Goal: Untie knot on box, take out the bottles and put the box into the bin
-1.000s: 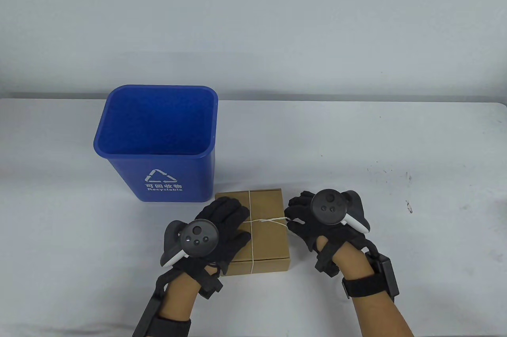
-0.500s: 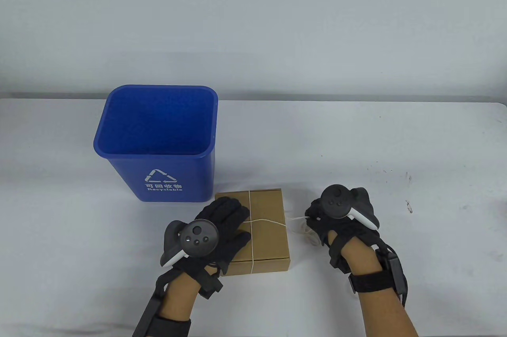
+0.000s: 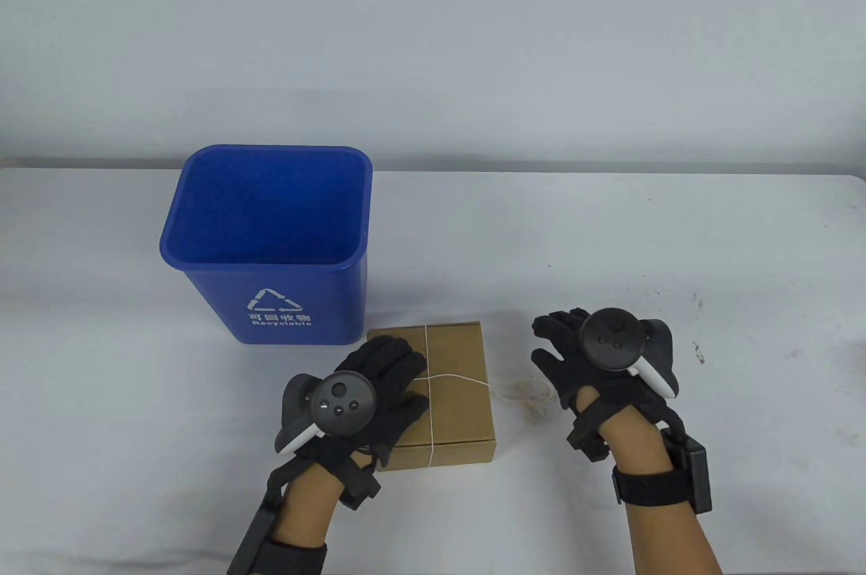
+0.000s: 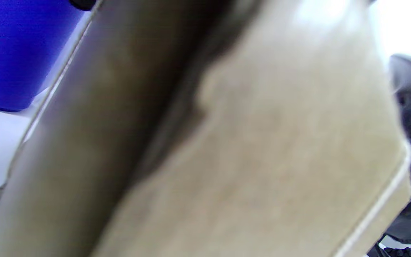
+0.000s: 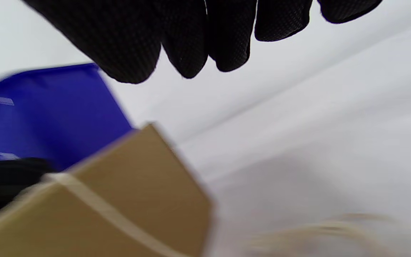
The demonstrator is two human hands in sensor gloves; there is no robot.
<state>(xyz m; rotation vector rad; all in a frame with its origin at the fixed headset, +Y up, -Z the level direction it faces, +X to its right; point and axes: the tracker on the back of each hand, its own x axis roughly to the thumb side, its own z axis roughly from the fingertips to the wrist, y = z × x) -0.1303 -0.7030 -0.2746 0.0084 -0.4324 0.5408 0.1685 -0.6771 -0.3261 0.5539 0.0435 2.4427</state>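
The box (image 3: 433, 392) sat on the desk (image 3: 609, 250) just in front of the blue bin (image 3: 267, 243), lid closed, string (image 3: 428, 358) crossing its top both ways. The left hand (image 3: 379, 385) lay flat across the box's left half, fingers straight, pinning it down. And the right hand (image 3: 575, 358)? Off to the box's right, apart from it, fingers spread and holding nothing at all. Between that hand and the box's right edge, a loose tangle of string end (image 3: 528, 392) lay on the desk, trailing from the crossing on the lid.

So the knot looked loosened, yet the wrap was not off the box. To do this step well, I'd judge, the left hand should keep its pressure while the right takes the slack close to the crossing and draws it sideways, low and steady, so the box does not skid toward the bin. A hard jerk could cinch the crossing tight instead. The bottles were not in view; the lid hid whatever was inside.
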